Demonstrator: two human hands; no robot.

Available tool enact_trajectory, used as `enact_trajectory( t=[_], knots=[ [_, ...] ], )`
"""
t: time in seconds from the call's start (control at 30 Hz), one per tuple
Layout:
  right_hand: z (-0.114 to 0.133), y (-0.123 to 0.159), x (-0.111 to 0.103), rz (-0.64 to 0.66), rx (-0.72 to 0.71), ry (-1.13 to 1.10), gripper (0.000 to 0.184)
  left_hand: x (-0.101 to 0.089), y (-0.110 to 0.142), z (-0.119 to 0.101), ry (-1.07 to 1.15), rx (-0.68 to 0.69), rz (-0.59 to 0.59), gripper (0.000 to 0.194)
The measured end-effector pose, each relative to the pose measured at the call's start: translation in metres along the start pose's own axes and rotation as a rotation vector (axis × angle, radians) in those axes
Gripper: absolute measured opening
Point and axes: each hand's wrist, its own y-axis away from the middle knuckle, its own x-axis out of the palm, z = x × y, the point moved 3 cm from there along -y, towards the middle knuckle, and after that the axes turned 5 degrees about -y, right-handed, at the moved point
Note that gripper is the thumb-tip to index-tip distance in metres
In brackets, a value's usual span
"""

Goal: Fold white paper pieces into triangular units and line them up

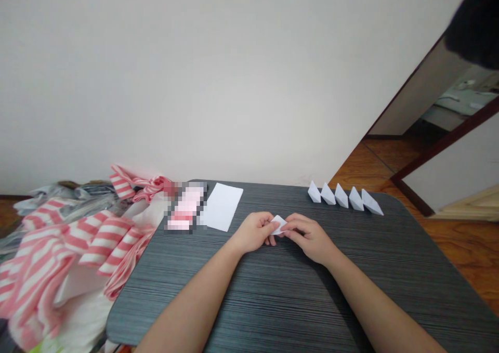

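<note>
Between my two hands is a small piece of folded white paper (278, 224), its upper corner pointing away from me. My left hand (255, 232) pinches its left side, thumb on top and fingers beneath. From the other side my right hand (310, 237) grips the right corner between thumb and fingertips. Both hands are just above the dark table (273, 301). Some of the paper is hidden by my fingers. Several folded white paper boats (341, 196) stand in a row at the table's back right.
A stack of white paper sheets (223, 207) lies at the back left, beside a pixelated flat object (186, 206). Red-and-white striped cloth (89, 244) is heaped left of the table. Behind rises a pale wall (234, 82); a doorway and wooden floor (463, 238) are at right.
</note>
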Motion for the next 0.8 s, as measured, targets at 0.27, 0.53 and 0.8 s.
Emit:
enact_trajectory(
  t=[0.27, 0.53, 0.8],
  knots=[
    [-0.008, 0.003, 0.002, -0.108, 0.161, -0.036, 0.013, 0.003, 0.001, -0.004, 0.039, 0.041, 0.030, 0.032],
    [-0.010, 0.004, 0.009, -0.122, 0.202, -0.226, 0.014, 0.002, 0.003, -0.009, -0.043, 0.053, 0.003, 0.030],
    [-0.014, 0.003, 0.009, -0.096, 0.271, -0.215, 0.024, 0.002, 0.002, -0.007, -0.034, 0.029, 0.000, 0.030]
  ],
)
